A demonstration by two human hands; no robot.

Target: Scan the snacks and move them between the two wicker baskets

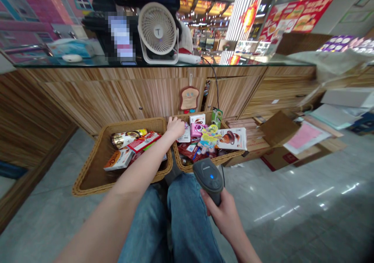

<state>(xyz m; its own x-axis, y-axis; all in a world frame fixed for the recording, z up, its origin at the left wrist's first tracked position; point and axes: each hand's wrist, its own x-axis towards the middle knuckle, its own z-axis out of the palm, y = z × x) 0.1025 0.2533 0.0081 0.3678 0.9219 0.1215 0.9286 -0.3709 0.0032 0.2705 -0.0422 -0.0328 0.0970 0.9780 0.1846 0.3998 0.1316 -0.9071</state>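
Note:
My right hand (223,210) is wrapped round the handle of a dark grey barcode scanner (208,174), which has a blue light on top. My left hand (176,127) reaches to the left end of the right wicker basket (182,168); its fingers are bent over a pale package (185,135), and their tips are hidden. That basket also holds a pink pack (198,129), a yellow flower-shaped item (209,135) and a white box with a brown picture (233,138). In the left wicker basket (84,177) lie a gold pack (125,138), a red box (143,141) and a white-orange box (119,159).
Behind the baskets stands a wooden counter (117,95) with a white fan (157,31) on its glass top. A toast-shaped ornament (189,98) hangs on its front. Open cardboard boxes (277,150) stand at the right, and a cable runs down from the counter.

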